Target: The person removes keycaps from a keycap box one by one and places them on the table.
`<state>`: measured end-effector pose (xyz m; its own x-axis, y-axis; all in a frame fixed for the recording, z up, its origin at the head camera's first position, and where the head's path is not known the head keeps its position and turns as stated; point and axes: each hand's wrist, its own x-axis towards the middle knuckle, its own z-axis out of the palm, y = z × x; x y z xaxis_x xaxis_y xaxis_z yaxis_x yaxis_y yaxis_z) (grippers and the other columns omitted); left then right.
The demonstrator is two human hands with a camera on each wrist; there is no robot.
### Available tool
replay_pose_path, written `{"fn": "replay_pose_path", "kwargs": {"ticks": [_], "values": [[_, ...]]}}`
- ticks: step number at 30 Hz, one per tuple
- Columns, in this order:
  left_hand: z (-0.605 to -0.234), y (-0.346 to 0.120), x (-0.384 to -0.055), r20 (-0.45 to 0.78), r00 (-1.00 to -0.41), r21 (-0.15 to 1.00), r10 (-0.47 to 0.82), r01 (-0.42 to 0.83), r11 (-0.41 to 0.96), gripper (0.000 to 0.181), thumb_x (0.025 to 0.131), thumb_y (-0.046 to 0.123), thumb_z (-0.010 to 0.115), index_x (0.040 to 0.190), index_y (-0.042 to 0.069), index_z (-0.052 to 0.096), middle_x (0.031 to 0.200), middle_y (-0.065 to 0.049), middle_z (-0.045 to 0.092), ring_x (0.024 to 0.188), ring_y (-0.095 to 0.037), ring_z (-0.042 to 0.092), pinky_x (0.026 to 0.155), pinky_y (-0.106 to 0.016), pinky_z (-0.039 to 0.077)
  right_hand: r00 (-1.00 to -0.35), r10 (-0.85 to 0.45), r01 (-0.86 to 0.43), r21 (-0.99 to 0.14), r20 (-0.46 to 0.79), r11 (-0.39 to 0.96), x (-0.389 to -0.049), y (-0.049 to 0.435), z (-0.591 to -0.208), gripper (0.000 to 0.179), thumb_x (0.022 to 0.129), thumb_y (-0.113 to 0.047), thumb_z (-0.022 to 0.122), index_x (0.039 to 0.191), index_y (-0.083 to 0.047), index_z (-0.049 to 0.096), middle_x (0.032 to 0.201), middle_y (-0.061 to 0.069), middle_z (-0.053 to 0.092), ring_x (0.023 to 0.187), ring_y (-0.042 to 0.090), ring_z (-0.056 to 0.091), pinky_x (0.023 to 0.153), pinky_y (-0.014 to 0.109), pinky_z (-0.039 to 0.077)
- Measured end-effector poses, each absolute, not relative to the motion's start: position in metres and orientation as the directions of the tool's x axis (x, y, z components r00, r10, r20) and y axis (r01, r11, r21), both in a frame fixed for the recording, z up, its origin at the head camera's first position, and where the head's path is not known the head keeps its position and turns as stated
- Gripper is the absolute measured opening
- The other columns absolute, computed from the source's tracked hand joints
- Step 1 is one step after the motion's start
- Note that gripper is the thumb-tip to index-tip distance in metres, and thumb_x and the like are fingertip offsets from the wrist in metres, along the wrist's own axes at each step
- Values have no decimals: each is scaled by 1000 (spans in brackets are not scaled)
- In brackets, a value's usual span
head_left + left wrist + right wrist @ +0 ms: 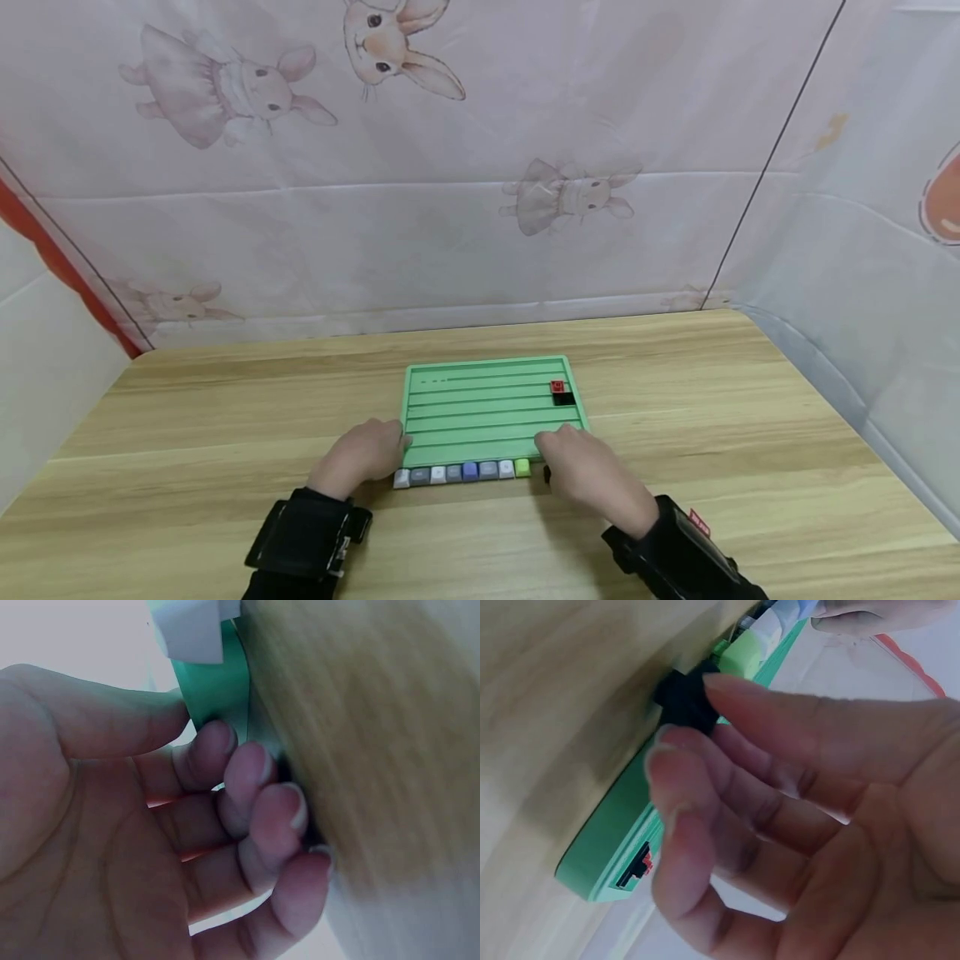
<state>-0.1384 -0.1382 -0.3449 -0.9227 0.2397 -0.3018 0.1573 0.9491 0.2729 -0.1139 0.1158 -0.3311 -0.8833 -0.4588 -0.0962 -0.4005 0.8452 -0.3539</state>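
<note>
A light-green ridged tray [480, 414] lies flat on the table. My left hand [363, 454] holds its left edge near the front corner, thumb and curled fingers against the green side [217, 690] in the left wrist view. At the front right corner, my right hand [592, 471] pinches a black keycap [688, 697] between thumb and fingertips. A row of keycaps lines the tray's front edge, white and grey ones with a blue-purple keycap [470, 472] among them. The lime-green keycap [522, 467] ends the row, beside the black one.
Inside the tray at the right are a small red piece [557, 387] and a black piece [563, 399]. Wooden tabletop [225, 417] surrounds the tray. A rabbit-print cloth [420, 250] hangs behind the table, with more cloth at both sides.
</note>
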Motion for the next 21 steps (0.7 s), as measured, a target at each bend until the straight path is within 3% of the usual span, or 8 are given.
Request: {"fn": "replay_pose_path", "kwargs": {"ticks": [21], "values": [[-343,-136,-139,-313,-919,277,239,152,949,23,94,14,44,74,4,51,57,-4,39,51,-18,41,50,-30,35,-893,-447,-395,-387,-51,833,-121,114,-340,30,66,20,52,89,2,60,61,4,49,52,14,43,42,24,34]]}}
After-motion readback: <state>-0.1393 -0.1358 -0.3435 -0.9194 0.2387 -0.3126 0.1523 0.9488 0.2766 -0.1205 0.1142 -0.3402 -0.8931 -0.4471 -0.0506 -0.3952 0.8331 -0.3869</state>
